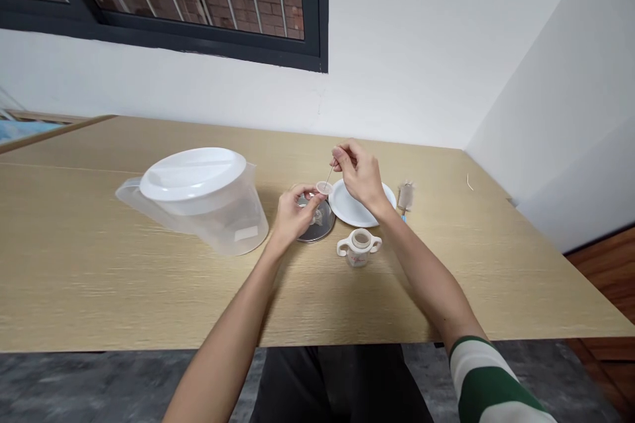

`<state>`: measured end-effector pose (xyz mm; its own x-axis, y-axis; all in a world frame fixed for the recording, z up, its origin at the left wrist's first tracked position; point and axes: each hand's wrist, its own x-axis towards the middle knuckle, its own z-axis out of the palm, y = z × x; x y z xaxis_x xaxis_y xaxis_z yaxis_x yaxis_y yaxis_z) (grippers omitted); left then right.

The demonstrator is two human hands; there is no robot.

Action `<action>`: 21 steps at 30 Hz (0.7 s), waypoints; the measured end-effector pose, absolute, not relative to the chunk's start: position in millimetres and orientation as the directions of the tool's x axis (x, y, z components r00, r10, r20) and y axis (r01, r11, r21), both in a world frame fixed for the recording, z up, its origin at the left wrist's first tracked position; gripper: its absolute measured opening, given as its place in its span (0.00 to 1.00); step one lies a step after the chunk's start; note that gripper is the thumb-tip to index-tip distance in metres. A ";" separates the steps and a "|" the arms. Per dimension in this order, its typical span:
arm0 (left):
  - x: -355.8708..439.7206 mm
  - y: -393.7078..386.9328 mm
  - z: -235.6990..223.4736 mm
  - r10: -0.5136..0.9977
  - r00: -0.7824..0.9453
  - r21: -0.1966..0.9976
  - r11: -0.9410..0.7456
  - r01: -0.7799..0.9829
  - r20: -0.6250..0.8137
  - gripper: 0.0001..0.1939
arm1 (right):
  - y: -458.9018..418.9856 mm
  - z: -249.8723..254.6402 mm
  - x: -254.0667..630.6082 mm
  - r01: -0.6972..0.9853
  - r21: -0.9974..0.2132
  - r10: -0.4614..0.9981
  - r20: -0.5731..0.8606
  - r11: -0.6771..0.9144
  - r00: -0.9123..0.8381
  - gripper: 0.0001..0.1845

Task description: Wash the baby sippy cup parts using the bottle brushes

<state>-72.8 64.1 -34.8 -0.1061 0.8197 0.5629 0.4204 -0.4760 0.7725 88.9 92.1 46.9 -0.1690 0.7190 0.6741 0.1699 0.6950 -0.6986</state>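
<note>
My left hand point(294, 213) is closed on a small round pale part point(323, 188), held above a shiny metal dish point(317, 223). My right hand point(358, 174) pinches a thin stick-like tool point(329, 175) whose tip reaches down into that part. Just right of the hands lies a white plate point(353, 210). A small two-handled baby cup point(359, 246), with no lid, stands upright in front of the plate.
A large clear plastic pitcher point(201, 201) with a white lid stands at the left on the wooden table point(99, 277). A small bottle brush point(405, 198) lies right of the plate. White walls close the back and right; the table's front edge is near me.
</note>
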 end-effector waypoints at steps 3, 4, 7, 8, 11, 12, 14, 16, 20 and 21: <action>-74.0 66.8 -36.3 0.835 -0.115 0.793 -0.454 0.406 0.537 0.12 | 96.9 42.7 89.2 0.197 -0.709 0.736 0.650 0.677 -0.191 0.17; -74.1 67.3 -36.3 0.840 -0.119 0.799 -0.448 0.401 0.530 0.12 | 97.4 42.5 89.7 0.209 -0.707 0.737 0.644 0.675 -0.202 0.16; -73.8 67.2 -34.6 0.842 -0.132 0.809 -0.443 0.385 0.524 0.12 | 96.2 42.2 89.0 0.279 -0.679 0.734 0.632 0.679 -0.249 0.13; -73.8 66.7 -33.5 0.841 -0.135 0.813 -0.445 0.376 0.524 0.12 | 95.4 41.6 87.7 0.307 -0.663 0.730 0.628 0.683 -0.269 0.12; -74.3 65.2 -30.0 0.845 -0.132 0.826 -0.456 0.331 0.519 0.13 | 93.8 37.6 81.8 0.346 -0.614 0.704 0.628 0.710 -0.330 0.11; -74.7 64.7 -29.2 0.847 -0.126 0.830 -0.460 0.315 0.517 0.14 | 93.6 36.1 80.0 0.344 -0.602 0.693 0.634 0.720 -0.342 0.12; -75.3 64.2 -28.6 0.853 -0.103 0.835 -0.465 0.294 0.511 0.16 | 93.5 34.2 78.0 0.331 -0.599 0.685 0.648 0.729 -0.333 0.12; -75.6 64.1 -29.1 0.861 -0.071 0.833 -0.461 0.306 0.503 0.16 | 93.5 34.7 79.2 0.291 -0.634 0.698 0.655 0.716 -0.291 0.13; -74.2 64.0 -31.1 0.866 -0.012 0.808 -0.461 0.368 0.500 0.14 | 92.7 43.3 88.4 0.149 -0.713 0.728 0.661 0.685 -0.181 0.17; -73.6 63.8 -31.4 0.866 -0.003 0.804 -0.463 0.372 0.500 0.14 | 92.0 46.5 91.1 0.125 -0.718 0.729 0.668 0.685 -0.152 0.18</action>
